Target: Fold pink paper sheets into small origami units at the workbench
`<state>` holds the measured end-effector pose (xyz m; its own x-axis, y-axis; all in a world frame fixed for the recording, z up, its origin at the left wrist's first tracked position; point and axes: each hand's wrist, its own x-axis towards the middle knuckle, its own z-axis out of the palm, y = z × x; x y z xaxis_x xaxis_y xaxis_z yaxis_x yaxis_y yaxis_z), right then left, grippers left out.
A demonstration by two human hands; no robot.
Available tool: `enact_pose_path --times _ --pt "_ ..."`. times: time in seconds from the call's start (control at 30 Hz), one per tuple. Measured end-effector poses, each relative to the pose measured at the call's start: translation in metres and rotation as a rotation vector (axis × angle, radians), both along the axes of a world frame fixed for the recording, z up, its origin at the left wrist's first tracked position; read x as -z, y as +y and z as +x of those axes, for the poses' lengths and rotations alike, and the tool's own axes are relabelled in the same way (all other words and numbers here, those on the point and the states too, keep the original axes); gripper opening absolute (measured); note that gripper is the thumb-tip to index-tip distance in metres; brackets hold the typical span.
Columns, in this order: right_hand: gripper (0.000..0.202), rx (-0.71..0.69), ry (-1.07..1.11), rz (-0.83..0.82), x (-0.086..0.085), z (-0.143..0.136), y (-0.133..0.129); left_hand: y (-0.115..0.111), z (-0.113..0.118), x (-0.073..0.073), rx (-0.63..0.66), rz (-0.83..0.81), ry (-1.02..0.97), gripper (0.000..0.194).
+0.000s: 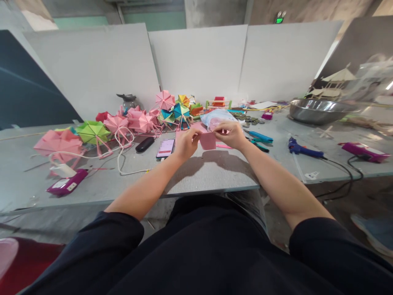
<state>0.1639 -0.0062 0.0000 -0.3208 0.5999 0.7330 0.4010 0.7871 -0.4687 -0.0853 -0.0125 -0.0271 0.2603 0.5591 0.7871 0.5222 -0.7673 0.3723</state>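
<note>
Head view: pink paper (208,141) is up between your two hands, above the counter (211,178), just on your side of the clear plastic bag (218,116); phone (166,148) off to the left. Grip: left hand (186,144) pinched on its left upper corner, right hand (231,135) pinched on the right one. To do this well, keep both pinches level, pull lightly so the top edge stays straight, and crease only once the edges line up — thin paper probably wrinkles if one side tugs harder. Direction: top edge runs left to right between your fingertips, free edge points down toward you. Long axis — can't tell; visible part looks near square, fingers cover the corners.
</note>
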Motion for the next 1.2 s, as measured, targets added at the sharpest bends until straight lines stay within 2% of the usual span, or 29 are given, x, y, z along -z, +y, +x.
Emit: enact_pose_path --times 0.37,0.57,0.83,1.2 --pt "0.020 -0.001 -0.117 0.009 0.008 -0.009 0.001 0.007 -0.005 -0.001 -0.091 0.011 0.138 0.018" --pt "0.019 -0.019 -0.100 0.036 0.015 -0.013 0.003 0.011 -0.007 -0.002 -0.075 0.031 0.224 0.021" --pt "0.017 -0.006 -0.137 0.050 0.015 -0.011 0.007 0.009 -0.009 -0.007 -0.149 0.065 0.296 0.022" --pt "0.021 -0.024 -0.155 0.053 0.014 -0.013 0.005 0.005 -0.005 -0.006 -0.157 0.062 0.266 0.026"
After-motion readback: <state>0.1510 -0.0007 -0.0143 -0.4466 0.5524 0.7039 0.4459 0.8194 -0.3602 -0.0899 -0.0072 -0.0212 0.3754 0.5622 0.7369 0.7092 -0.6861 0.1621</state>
